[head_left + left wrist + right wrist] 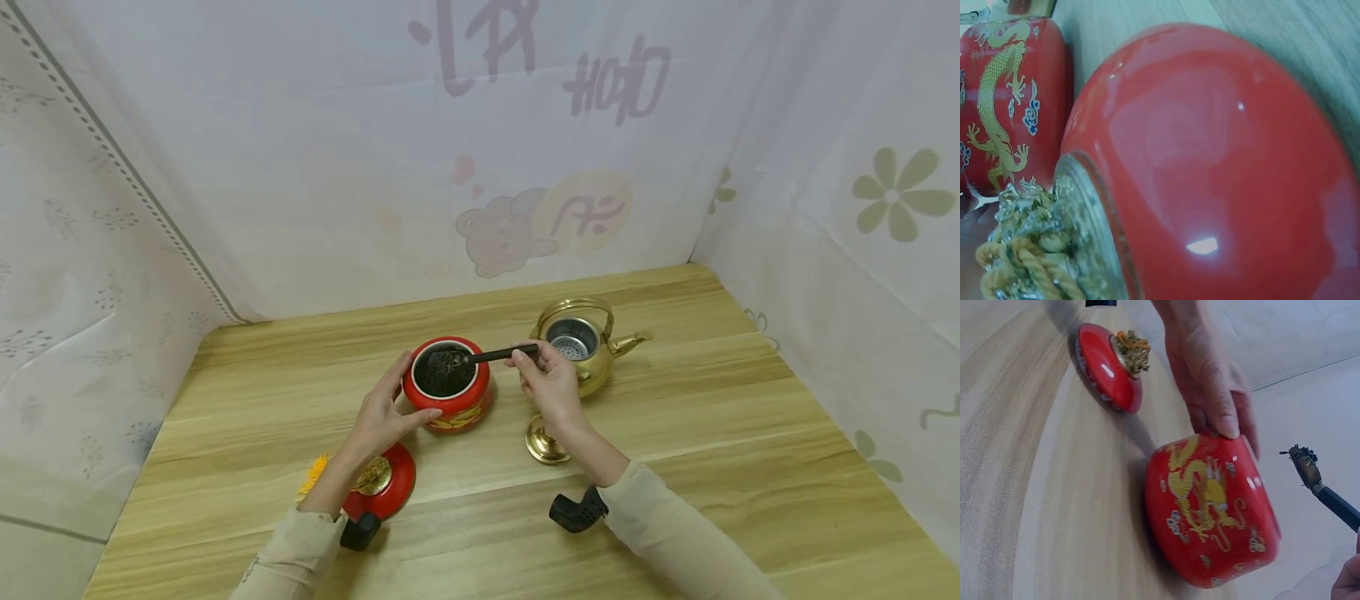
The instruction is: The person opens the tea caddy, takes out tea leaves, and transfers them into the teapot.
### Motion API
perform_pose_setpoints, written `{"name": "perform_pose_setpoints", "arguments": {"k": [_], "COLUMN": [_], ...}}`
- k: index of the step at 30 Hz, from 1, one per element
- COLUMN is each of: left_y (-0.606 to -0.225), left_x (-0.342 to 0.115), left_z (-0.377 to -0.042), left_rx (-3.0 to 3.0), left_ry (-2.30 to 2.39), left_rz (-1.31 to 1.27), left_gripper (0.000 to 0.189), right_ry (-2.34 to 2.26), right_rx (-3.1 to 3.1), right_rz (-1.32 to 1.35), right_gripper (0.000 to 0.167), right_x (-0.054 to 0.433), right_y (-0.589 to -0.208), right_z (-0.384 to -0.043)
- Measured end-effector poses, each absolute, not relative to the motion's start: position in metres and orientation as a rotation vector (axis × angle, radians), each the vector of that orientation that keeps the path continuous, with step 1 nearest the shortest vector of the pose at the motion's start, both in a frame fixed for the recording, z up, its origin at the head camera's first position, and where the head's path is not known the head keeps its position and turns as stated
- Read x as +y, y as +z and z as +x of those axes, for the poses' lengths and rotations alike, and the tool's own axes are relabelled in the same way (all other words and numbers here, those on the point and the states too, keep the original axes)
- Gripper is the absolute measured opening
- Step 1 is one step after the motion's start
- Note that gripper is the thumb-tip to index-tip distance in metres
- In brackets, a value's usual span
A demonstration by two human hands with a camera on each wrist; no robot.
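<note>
Red and round, the tea jar (447, 385) stands open near the middle of the wooden table (675, 467), with dark tea leaves inside. The left hand (382, 412) holds its side, the thumb and fingers curved around the red wall with the golden dragon. The right hand (551, 385) pinches the end of a dark spoon (487, 356) between thumb and fingers; the spoon's tip is above the mouth of the jar and carries some leaves. The red lid (384, 482) of the jar lies on the table near the left wrist. Just behind the right hand stands a golden teapot (581, 343), open, with a metal strainer inside. Its golden lid (545, 442) lies below the right wrist.
</note>
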State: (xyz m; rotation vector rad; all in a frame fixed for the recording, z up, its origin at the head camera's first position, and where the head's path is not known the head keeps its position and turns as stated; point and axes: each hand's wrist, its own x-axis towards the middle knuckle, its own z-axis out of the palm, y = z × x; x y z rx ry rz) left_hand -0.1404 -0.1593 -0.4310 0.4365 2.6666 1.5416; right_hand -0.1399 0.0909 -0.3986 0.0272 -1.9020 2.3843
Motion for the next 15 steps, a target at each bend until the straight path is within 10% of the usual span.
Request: {"name": "perform_pose_setpoints", "arguments": {"k": [15], "left_y": [-0.413], "left_x": [-0.153], "left_z": [-0.135], "left_rx": [2.806], "left_ry": [1.458], "left_rz": [0.404], "left_gripper": [0.098], "right_ry": [2.393], "right_rx": [-1.691], "right_rz": [0.217], "right_gripper": [0.017], "right_x": [0.126], "right_y": [-0.394], "right_z": [-0.134]}}
